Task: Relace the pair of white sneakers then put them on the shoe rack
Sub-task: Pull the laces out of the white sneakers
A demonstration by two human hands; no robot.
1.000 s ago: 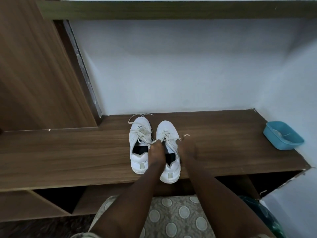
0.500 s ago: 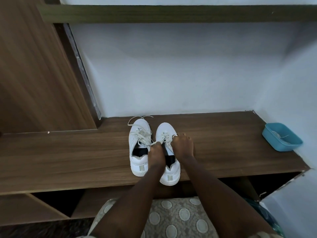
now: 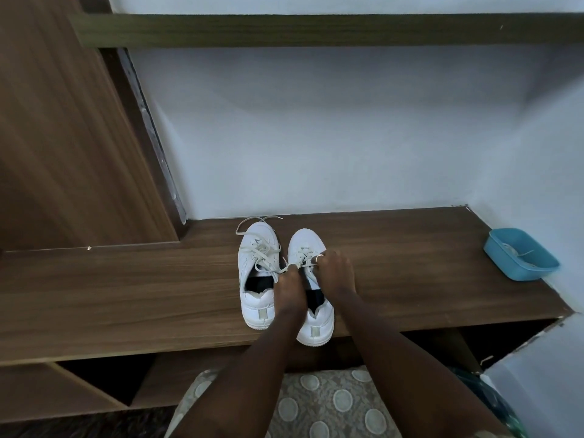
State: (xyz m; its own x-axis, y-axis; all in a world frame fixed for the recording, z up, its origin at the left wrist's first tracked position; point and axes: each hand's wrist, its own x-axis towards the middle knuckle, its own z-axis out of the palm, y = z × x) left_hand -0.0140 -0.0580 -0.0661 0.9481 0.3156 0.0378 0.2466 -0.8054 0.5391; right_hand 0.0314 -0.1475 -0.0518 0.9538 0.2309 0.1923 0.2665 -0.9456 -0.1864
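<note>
Head, left hand (image 3: pixel 289 290), right hand (image 3: pixel 335 271) pinching lace (image 3: pixel 302 252)

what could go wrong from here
The sneaker being laced sits with its heel at the bench's front edge; a tug by the left hand or right hand on its lace might drag it off. The other sneaker's loose lace lies close and could get caught up.
</note>
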